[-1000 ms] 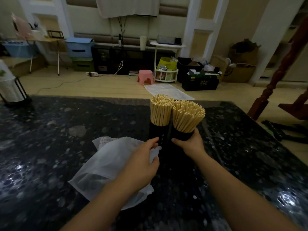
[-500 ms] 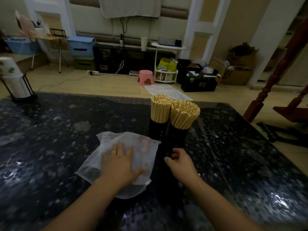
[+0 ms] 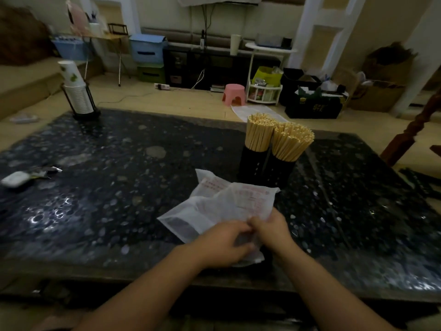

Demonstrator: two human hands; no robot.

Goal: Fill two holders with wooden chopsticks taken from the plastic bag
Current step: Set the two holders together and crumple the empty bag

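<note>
Two black cylindrical holders stand side by side on the dark speckled table (image 3: 119, 177), the left holder (image 3: 253, 164) and the right holder (image 3: 281, 172). Each is packed with pale wooden chopsticks (image 3: 276, 138) that fan out at the top. In front of them lies a crumpled white plastic bag (image 3: 222, 206) with red print. My left hand (image 3: 224, 242) and my right hand (image 3: 274, 231) meet at the bag's near edge, and both grip the plastic. The bag looks flat and I see no chopsticks in it.
A rack of stacked paper cups (image 3: 77, 91) stands at the table's far left corner. A small white object (image 3: 15, 179) and a wrapper lie at the left edge. Beyond the table are a pink stool (image 3: 234, 93), boxes and a white trolley.
Both hands left the holders and came back toward me. The left hand went from lying flat on the bag to gripping it, and the right hand joined it on the bag's near edge.
</note>
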